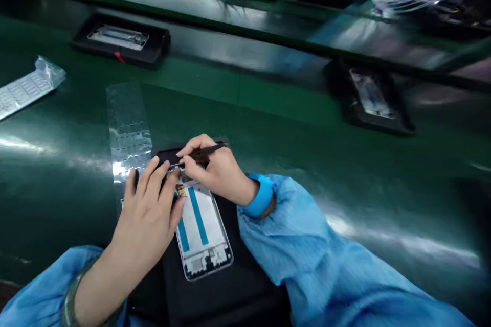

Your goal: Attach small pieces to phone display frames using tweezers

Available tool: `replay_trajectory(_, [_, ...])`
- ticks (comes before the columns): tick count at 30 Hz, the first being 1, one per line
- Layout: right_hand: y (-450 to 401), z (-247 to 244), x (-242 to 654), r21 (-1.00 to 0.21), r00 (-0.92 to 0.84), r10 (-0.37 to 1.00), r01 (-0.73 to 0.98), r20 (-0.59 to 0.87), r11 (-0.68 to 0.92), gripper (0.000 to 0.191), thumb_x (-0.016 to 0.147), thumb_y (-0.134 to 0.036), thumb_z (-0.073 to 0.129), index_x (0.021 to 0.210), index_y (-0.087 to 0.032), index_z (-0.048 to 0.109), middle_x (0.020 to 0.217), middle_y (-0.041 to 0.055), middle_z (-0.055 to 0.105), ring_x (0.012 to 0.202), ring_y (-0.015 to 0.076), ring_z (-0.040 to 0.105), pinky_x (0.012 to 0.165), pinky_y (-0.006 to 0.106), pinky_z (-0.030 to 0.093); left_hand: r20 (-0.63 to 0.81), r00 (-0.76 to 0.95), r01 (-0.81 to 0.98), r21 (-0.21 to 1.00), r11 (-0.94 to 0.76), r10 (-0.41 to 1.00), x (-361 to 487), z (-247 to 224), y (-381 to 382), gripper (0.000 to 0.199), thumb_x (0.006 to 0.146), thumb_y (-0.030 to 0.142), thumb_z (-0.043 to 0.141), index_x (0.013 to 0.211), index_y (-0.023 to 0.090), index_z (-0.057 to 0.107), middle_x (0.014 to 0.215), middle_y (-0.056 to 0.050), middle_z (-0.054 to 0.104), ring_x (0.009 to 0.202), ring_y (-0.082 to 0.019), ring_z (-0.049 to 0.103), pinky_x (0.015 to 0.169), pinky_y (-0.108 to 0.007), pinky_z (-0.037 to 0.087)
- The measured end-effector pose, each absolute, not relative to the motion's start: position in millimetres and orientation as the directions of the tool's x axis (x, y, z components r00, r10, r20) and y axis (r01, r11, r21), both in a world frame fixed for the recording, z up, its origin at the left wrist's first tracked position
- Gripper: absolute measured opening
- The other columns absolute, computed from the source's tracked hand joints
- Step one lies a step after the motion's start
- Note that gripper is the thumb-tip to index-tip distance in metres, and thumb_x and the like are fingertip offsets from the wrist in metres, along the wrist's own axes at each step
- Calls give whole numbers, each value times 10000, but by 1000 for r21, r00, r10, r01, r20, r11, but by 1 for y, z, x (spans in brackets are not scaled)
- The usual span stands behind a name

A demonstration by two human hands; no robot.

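Left hand (148, 204) on phone (210, 217), grip apart; right hand (220, 171), grip clamped on tweezers (209, 150), over phone's far end.

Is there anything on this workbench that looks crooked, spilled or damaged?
I see no spill or clear damage, though the right side is blurred. The right-hand black tray looks askew: it is turned away from the line of the bench's back edge, while the upper-left tray roughly follows it. That may be harmless.
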State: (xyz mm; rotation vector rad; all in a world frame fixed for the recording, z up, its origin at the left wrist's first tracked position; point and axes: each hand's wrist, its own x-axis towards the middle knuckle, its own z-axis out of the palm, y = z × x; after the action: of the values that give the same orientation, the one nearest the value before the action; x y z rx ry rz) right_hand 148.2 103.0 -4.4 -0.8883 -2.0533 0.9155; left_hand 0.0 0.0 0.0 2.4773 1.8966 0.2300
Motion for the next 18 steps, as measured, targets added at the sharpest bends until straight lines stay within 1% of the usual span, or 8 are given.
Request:
replay_trajectory(9, [103, -2, 144, -734, -556, 758, 346, 341, 584, 103, 778, -130, 502, 869, -170, 529, 817, 6, 595, 705, 99, 571, 642, 210, 454, 116, 246, 961, 104, -258, 962, 0, 0, 0, 439, 919, 337, 401, 1289, 109, 463, 1330, -145, 489, 1333, -319, 309, 1055, -571, 280])
replay_trajectory(14, [103, 2, 141, -627, -621, 667, 338, 411, 702, 88, 782, -116, 471, 845, -157, 518, 808, 24, 590, 707, 109, 548, 641, 221, 443, 121, 249, 959, 105, -262, 961, -1, -1, 0, 450, 917, 333, 406, 1297, 97, 452, 1336, -145, 486, 1332, -321, 310, 1058, -571, 277])
replay_trajectory(18, [104, 0, 142, -642, -606, 683, 342, 407, 686, 92, 771, -113, 493, 849, -155, 518, 790, 14, 584, 683, 98, 547, 624, 206, 441, 119, 244, 959, 117, -258, 962, -1, 0, 1, 437, 916, 335, 408, 1291, 118, 461, 1341, -133, 483, 1333, -313, 311, 1065, -570, 269])
